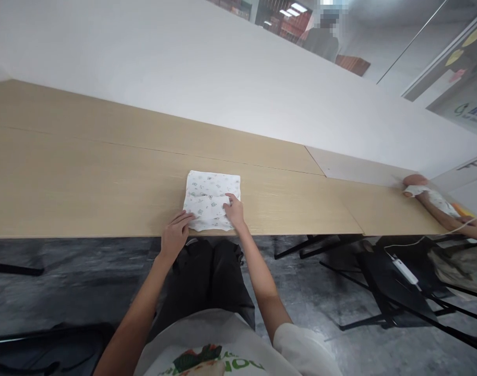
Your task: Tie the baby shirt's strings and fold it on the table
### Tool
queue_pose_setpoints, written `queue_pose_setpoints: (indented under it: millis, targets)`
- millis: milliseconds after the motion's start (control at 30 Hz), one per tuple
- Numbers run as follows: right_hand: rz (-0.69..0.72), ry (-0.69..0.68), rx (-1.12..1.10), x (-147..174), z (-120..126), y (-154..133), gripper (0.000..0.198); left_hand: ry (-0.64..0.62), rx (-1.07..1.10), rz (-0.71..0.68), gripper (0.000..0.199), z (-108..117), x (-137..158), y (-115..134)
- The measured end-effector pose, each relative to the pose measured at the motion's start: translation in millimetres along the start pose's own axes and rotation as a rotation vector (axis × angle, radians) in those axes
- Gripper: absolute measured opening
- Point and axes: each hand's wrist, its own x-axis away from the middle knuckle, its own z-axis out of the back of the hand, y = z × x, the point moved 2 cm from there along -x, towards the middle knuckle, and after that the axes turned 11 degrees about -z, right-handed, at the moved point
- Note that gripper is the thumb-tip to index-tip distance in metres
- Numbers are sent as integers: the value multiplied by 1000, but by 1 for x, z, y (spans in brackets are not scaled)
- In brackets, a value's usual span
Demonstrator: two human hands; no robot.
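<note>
A white cloth [213,184] with a small scattered print lies folded into a rough square near the front edge of the table. A folded flap runs across its middle. With thumb and fingertips, my right hand [234,210] pinches the flap's right end. My left hand [176,234] is at the cloth's near left edge, its fingers close together and gripping the flap's left end. Part of the cloth is hidden under the fingers of both hands.
A light wood table [85,177] runs along a white partition [144,68]. On the far right, another person's arm [438,209] rests by a white printed cloth and a rounded, skin-toned object [415,180]. A power strip [406,271] with a cable lies on a black chair [395,292].
</note>
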Motion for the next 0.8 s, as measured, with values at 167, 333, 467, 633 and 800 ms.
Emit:
queue_pose_setpoints:
  millis: [167, 333, 467, 633, 800]
  targets:
    - [99, 33, 107, 5, 2, -3, 49, -31, -42, -63, 44, 1, 2, -2]
    - [81, 42, 214, 11, 5, -6, 43, -22, -70, -91, 44, 1, 3, -2]
    - [115, 34, 353, 18, 11, -11, 35, -31, -76, -92, 43, 1, 3, -1]
    - [182, 143, 272, 26, 39, 2, 34, -102, -24, -114, 44, 10, 2, -7]
    - [323, 36, 229, 49, 56, 33, 39, -167, -22, -160, 44, 28, 8, -16]
